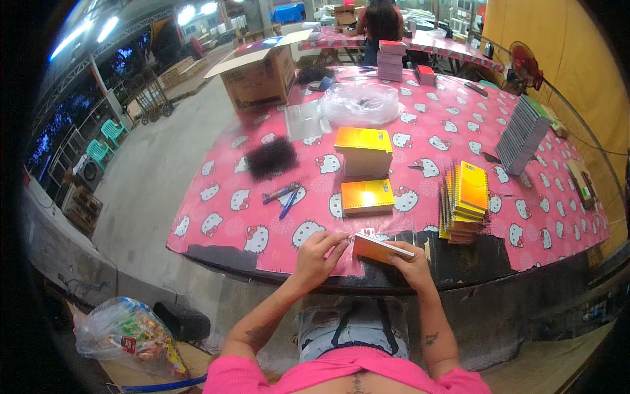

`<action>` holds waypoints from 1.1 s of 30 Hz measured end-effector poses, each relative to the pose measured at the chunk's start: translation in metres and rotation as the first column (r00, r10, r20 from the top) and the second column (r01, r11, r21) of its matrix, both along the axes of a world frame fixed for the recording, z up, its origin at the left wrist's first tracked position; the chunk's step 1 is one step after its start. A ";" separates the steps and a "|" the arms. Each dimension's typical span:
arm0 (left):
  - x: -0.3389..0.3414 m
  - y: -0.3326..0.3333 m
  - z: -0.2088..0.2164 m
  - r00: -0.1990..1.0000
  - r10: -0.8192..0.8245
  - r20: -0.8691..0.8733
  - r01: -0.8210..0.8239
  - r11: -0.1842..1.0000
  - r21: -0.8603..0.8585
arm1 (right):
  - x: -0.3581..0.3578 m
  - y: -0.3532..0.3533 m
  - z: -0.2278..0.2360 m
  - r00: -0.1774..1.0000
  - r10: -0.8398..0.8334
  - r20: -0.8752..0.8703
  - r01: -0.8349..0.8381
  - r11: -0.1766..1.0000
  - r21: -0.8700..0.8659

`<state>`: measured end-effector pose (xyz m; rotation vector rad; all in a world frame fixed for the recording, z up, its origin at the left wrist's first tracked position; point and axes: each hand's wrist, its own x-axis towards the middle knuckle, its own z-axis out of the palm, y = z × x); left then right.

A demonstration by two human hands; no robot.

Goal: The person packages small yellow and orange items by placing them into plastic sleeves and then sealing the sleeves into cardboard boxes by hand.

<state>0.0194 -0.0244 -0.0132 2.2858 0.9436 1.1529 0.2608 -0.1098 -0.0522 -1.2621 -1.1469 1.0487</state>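
My right hand point(411, 266) grips an orange-covered notebook point(379, 249) tilted above the near table edge, thumb on top. Beside its left end, my left hand point(319, 260) is closed, thumb and fingers pinched at what looks like clear plastic film point(352, 238). Just beyond the notebook lies a short stack of yellow-orange spiral notebooks point(367, 196). Behind that rises a taller stack point(363, 143). To the right, a leaning pile of yellow notebooks point(464, 200) stands with its spiral bindings showing.
Pens point(287, 202) and a black mesh-like block point(271, 158) lie left on the pink-covered table point(223, 217). Farther back are clear plastic bags point(362, 105), an open cardboard box point(259, 79) and a tall grey-edged stack point(522, 136). A person point(382, 26) stands at another table.
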 end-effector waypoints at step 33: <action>-0.013 0.010 0.024 0.929 -0.321 -0.182 0.317 0.947 -0.049 | -0.009 -0.009 -0.002 0.995 0.102 -0.003 -0.102 0.993 0.063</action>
